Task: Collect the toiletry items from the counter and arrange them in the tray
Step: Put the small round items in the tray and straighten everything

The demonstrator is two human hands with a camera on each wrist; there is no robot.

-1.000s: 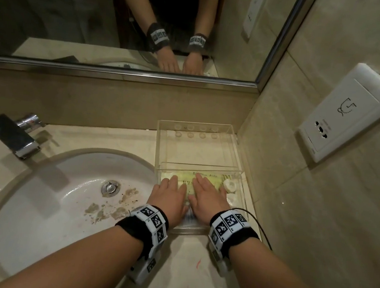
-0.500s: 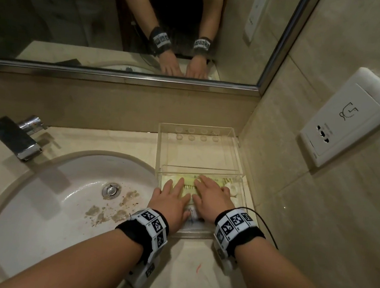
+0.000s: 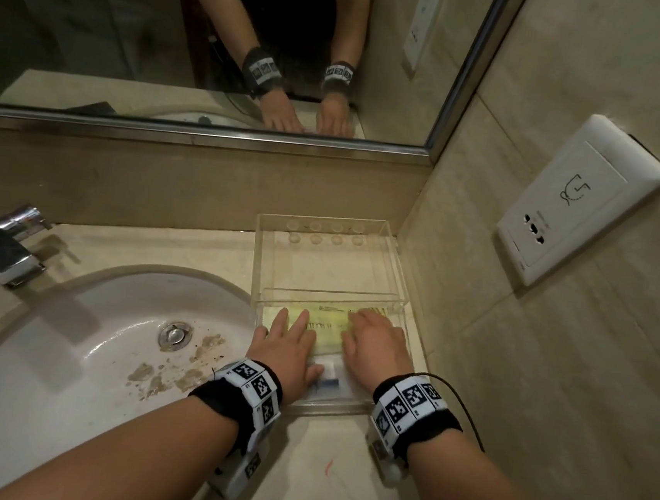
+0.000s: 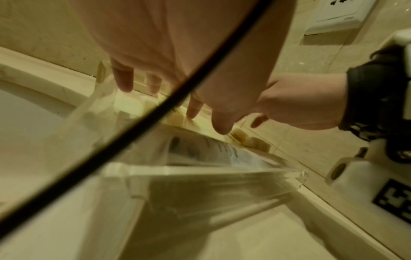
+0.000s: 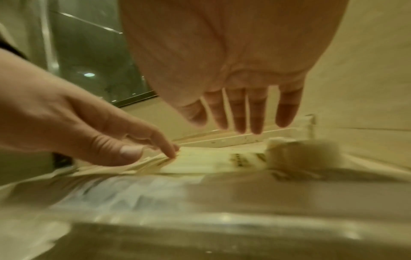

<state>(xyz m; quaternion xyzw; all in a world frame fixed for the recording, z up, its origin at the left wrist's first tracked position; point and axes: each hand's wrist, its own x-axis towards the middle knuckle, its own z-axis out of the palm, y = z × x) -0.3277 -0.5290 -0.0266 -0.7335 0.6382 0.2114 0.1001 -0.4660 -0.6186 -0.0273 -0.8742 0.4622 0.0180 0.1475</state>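
A clear acrylic tray (image 3: 395, 264) stands on the counter between the sink and the right wall. A divider splits it into a far and a near compartment. In the near compartment lie yellow-green packets (image 3: 331, 324) and a white and blue sachet (image 3: 328, 374). My left hand (image 3: 287, 342) and right hand (image 3: 376, 343) lie side by side on them with fingers straight. In the right wrist view the left hand (image 5: 100, 130) touches the packets (image 5: 200, 161) with its fingertips, and the right hand (image 5: 240, 116) hovers flat just above. A blurred pale lump (image 5: 300, 153) sits at the tray's right end.
The stained white basin (image 3: 69, 345) lies left of the tray, with a chrome faucet (image 3: 1, 254) at its back left. A mirror (image 3: 180, 34) runs along the back. The tiled right wall, which carries a socket plate (image 3: 579, 201), stands close against the tray. A black cable (image 3: 463, 399) loops from my right wrist.
Both hands have crept forward over the packets. The right hand has shifted right and now covers the small white round pieces that showed beside it before.
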